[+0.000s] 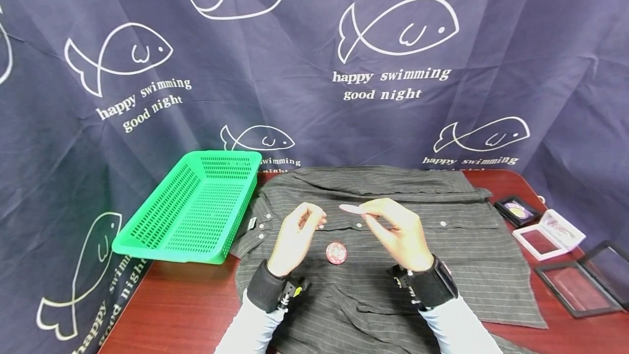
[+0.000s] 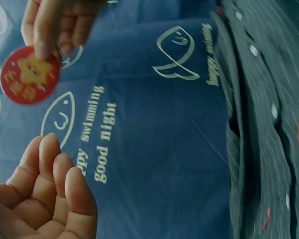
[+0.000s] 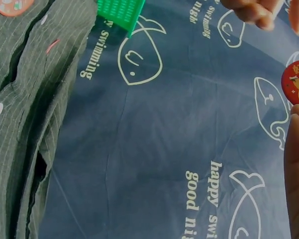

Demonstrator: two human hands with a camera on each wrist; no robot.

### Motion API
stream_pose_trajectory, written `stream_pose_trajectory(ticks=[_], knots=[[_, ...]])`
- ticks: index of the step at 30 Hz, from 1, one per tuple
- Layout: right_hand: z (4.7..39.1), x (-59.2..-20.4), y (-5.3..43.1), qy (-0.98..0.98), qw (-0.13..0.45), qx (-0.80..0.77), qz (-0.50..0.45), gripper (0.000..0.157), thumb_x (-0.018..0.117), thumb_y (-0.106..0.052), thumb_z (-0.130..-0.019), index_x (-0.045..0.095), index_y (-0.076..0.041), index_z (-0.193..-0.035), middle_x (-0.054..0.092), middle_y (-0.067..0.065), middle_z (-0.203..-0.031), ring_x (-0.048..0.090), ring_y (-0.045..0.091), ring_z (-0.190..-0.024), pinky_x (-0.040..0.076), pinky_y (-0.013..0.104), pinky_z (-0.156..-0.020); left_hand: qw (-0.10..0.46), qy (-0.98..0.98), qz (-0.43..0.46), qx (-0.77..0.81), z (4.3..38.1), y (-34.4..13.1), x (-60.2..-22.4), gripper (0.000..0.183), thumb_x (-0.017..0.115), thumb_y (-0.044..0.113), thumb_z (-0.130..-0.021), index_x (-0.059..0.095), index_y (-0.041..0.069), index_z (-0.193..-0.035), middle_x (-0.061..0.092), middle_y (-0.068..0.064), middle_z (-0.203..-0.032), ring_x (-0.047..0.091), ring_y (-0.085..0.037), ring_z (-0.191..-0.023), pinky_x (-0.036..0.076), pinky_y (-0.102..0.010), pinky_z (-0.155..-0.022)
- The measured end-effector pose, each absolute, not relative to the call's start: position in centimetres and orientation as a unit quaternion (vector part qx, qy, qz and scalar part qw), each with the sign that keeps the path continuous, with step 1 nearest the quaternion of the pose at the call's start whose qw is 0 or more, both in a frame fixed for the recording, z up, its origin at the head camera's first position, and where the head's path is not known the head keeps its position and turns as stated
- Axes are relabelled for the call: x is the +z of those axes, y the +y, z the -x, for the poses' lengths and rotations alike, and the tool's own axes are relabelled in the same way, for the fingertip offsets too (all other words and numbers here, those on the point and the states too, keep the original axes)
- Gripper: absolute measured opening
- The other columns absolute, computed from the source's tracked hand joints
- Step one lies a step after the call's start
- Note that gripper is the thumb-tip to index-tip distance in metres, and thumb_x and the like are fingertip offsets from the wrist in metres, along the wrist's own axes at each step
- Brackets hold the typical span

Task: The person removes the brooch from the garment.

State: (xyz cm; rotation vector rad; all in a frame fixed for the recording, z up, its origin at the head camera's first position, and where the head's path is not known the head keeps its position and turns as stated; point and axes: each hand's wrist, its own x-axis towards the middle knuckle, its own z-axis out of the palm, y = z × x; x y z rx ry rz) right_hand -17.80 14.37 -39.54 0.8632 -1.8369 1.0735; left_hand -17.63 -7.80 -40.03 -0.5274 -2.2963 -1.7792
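My right hand [image 1: 399, 232] pinches a round badge [image 1: 351, 209] by its edge, above a dark striped shirt [image 1: 472, 266]. In the left wrist view the badge [image 2: 30, 74] shows a red face with a yellow star. My left hand [image 1: 296, 238] hovers to the left of it, apart from the badge, with fingers loosely bent and nothing in them. Between the wrists, a second round badge [image 1: 336, 253], red and pale, lies flat on the shirt. Part of it shows at the right edge of the left wrist view.
A green plastic basket [image 1: 227, 234] stands at the left of the reddish table [image 1: 182, 299]. Along the right side lie a small black case [image 1: 511, 216], an opened white-pink case [image 1: 523, 235] and an opened black frame-like case [image 1: 550, 288]. A blue fish-print curtain [image 1: 304, 75] hangs behind.
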Motion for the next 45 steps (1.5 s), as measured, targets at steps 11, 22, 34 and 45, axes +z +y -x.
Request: stream_pose_trajectory(ticks=[11, 22, 34, 45], knots=[[17.5, -40.3, 17.4, -0.752, 0.343, 0.51, -0.24, 0.023, 0.072, 0.017, -0.075, 0.071, -0.001, -0.09, 0.07, -0.003, -0.088, 0.063, -0.006, -0.081, 0.05, 0.01, -0.074, 0.167, -0.842, 0.261, -0.442, 17.5, -8.8, -42.7, 0.039, 0.062, 0.024, -0.096, 0.056, 0.011, -0.133, 0.058, -0.008, -0.135, 0.054, -0.025, -0.128, 0.045, -0.041, -0.105], [16.9, -41.1, 21.5, -0.788, 0.308, 0.526, -0.088, 0.011, 0.073, 0.005, -0.082, 0.069, 0.001, -0.091, 0.063, -0.025, -0.073, 0.058, -0.008, -0.062, 0.043, 0.008, -0.059, 0.158, -0.897, 0.27, -0.313, 17.9, -9.9, -45.3, 0.068, 0.066, 0.038, -0.091, 0.042, 0.008, -0.148, 0.039, -0.01, -0.156, 0.027, -0.038, -0.148, 0.027, -0.052, -0.118], [16.5, -43.2, 27.8, -0.811, 0.278, 0.514, -0.029, 0.012, 0.069, 0.002, -0.086, 0.066, 0.006, -0.097, 0.066, -0.024, -0.068, 0.063, -0.009, -0.061, 0.046, 0.008, -0.057, 0.073, -0.941, 0.253, -0.212, 17.5, -11.5, -48.2, 0.084, 0.058, 0.06, -0.088, 0.037, 0.009, -0.151, 0.034, -0.013, -0.158, 0.027, -0.052, -0.143, 0.028, -0.058, -0.115], [15.8, -45.7, 33.8, -0.822, 0.228, 0.519, 0.052, 0.008, 0.067, -0.012, -0.092, 0.069, -0.019, -0.09, 0.066, -0.028, -0.067, 0.064, -0.009, -0.06, 0.045, 0.005, -0.063, -0.067, -0.954, 0.246, -0.156, 16.8, -11.3, -47.6, 0.088, 0.059, 0.063, -0.084, 0.04, 0.008, -0.149, 0.036, -0.014, -0.157, 0.028, -0.051, -0.143, 0.03, -0.057, -0.114]])
